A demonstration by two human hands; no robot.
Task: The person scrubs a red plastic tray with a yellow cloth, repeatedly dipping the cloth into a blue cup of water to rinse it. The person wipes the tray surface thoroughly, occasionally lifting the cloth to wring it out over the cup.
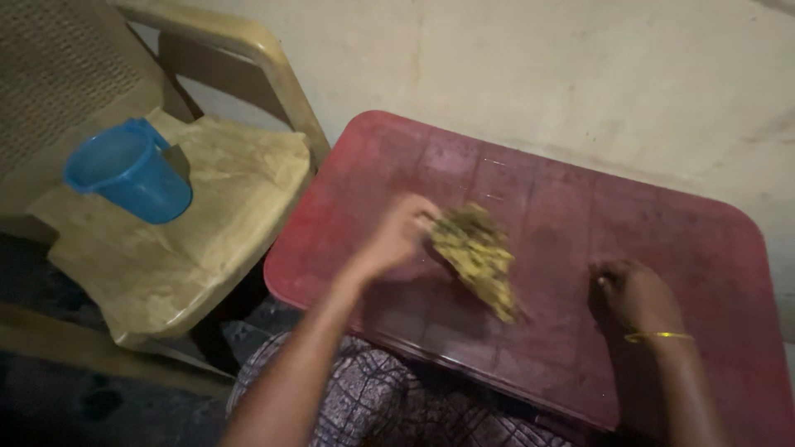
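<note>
Head view, looking down on a low red plastic desk with rounded corners and a faint grid of moulded squares on its top. The left hand reaches in from 7 o'clock, forearm bare, and grips the upper end of a yellow-green scrubbing cloth; its fingers are curled and closed about that end, though motion blur hides exactly how each finger lies. The cloth lies near the centre of the desk, stretched from the hand toward 5 o'clock, its lower tip touching the red surface. The right hand rests on the desk at 4 o'clock of the cloth, apart from it, palm down with the fingers bent under and pressed together against the top; it holds nothing. A thin gold bangle circles the right wrist. At 9 o'clock of the desk, just beside its edge, stands a beige plastic chair whose seat is covered by a creased sheet of brownish paper. On that paper, toward 10 o'clock, sits a blue plastic mug, tilted, with its open mouth facing up and left and its handle toward the desk. Checked fabric over the person's lap shows at 6 o'clock under the desk's near edge. A pale, stained wall fills the background from 12 to 2 o'clock.
</note>
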